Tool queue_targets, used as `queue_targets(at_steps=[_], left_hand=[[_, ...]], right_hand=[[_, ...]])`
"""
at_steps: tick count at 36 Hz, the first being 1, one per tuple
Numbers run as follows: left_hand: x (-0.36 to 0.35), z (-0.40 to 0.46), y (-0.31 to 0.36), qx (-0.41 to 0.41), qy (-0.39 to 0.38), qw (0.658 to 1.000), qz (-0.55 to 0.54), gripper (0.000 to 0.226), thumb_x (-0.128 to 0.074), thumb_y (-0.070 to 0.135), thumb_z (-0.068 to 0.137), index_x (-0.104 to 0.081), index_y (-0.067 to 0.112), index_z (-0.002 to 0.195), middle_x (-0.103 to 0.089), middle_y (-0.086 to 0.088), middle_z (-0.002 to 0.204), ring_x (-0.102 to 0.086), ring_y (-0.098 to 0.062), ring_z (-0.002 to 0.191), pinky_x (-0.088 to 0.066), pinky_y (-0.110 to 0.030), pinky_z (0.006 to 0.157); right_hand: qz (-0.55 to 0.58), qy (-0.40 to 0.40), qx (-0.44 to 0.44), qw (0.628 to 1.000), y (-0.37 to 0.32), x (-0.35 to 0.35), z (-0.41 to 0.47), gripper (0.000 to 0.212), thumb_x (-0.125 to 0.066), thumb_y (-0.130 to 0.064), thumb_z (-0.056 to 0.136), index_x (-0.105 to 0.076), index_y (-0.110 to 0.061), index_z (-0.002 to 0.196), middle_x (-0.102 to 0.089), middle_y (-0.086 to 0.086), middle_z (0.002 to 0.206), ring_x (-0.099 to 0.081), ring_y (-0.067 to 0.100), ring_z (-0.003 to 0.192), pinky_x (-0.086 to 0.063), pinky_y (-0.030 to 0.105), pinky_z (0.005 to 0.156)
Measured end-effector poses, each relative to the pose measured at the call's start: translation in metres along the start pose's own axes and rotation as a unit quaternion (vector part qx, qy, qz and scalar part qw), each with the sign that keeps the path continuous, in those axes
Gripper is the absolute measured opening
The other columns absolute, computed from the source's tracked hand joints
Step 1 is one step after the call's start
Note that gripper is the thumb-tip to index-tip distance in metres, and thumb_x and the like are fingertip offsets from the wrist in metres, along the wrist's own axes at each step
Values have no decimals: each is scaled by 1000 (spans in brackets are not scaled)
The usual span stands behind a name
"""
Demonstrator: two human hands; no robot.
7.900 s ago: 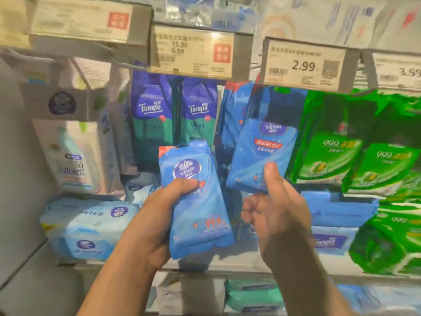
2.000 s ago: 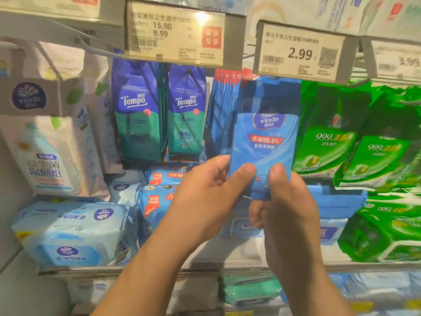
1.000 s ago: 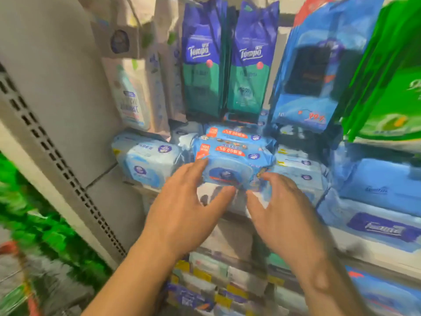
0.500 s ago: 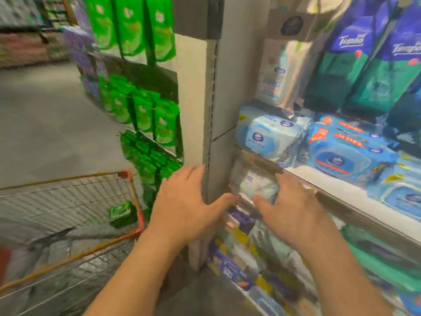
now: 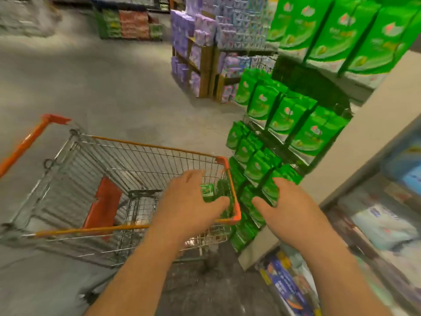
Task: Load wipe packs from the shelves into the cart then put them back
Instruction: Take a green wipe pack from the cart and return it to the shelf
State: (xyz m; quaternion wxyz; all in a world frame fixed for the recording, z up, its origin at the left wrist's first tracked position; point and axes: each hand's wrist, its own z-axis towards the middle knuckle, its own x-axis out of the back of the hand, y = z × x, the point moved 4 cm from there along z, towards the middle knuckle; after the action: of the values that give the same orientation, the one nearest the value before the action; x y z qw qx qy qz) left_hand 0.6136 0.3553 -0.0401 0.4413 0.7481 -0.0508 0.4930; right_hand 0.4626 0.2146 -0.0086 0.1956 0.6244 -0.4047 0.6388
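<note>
Turned from the shelf to the cart (image 5: pixel 145 145). Left hand (image 5: pixel 189 201) and right hand (image 5: pixel 287 206) both loose, holding nothing. Green pack (image 5: pixel 207 193) left inside; likely next back to the shelves.

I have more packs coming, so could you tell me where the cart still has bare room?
The cart basket is bare from the orange child seat flap rightwards; only the corner under the left hand, holding green packs, is crowded.

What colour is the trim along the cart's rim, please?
Orange, seen in the head view, on the cart's rim.
</note>
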Motion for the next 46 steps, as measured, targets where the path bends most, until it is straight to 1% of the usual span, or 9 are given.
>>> queue_targets(at_steps=[12,16,22,25,28,30,34,40,46], left_hand=[[27,64,-93,98,-14,994,-38,91,-61,70,85,-23,36,160,-22,6,167,-21,-19,153,-25,-46,123],[24,105,-108,117,-22,992,-47,86,-60,69,86,-26,37,158,-25,5,166,-25,-20,152,-27,-45,123],[4,178,-123,185,-60,970,-144,74,-63,66,86,-40,40,151,-45,13,154,-45,-17,138,-40,-49,114],[-17,211,-131,218,-84,949,-210,70,-63,68,85,-46,40,147,-49,17,150,-49,-14,132,-40,-48,114],[-43,242,-144,239,-104,934,-244,66,-63,59,91,-45,35,149,-49,15,150,-49,-9,119,-45,-28,91],[-61,261,-155,257,-121,926,-250,61,-63,53,93,-47,32,148,-51,13,146,-51,-9,113,-43,-20,74],[-107,295,-185,309,-163,895,-277,56,-64,60,89,-56,33,137,-59,7,137,-59,-16,113,-50,-44,103],[-174,338,-227,367,-197,846,-333,21,-55,48,100,-59,33,113,-61,3,133,-59,-21,117,-49,-46,105],[-247,384,-261,442,-172,764,-438,21,-54,50,99,-61,30,102,-61,-5,131,-56,-27,120,-44,-53,109]], right_hand=[[7,-69,30,997,-75,-56,90,57,-57,-53,96,-51,-14,138,-60,11,130,-57,27,118,-46,35,90],[23,-92,30,995,-78,-78,139,79,-53,-57,96,-33,-11,156,-61,13,135,-56,26,125,-45,32,97],[71,-137,14,988,-76,-111,213,73,-54,-55,97,-34,-16,156,-42,6,158,-46,25,140,-40,35,110],[101,-178,5,979,-74,-131,247,68,-52,-51,100,-34,-18,156,-51,3,150,-64,18,109,-47,26,87],[121,-193,-18,974,-69,-157,282,65,-53,-50,100,-36,-18,154,-56,4,144,-51,9,84,-43,29,90],[127,-198,-40,971,-63,-179,303,64,-54,-52,98,-40,-20,151,-56,3,143,-54,12,92,-45,31,94],[186,-218,-97,953,-52,-226,332,60,-57,-52,95,-47,-22,147,-55,0,146,-60,19,116,-49,33,97],[206,-248,-157,933,-37,-312,368,63,-56,-48,97,-41,-18,150,-52,3,147,-58,21,116,-48,38,98],[243,-235,-261,904,-18,-409,398,76,-62,-43,94,-30,-9,155,-44,13,154,-49,33,134,-42,45,110]])
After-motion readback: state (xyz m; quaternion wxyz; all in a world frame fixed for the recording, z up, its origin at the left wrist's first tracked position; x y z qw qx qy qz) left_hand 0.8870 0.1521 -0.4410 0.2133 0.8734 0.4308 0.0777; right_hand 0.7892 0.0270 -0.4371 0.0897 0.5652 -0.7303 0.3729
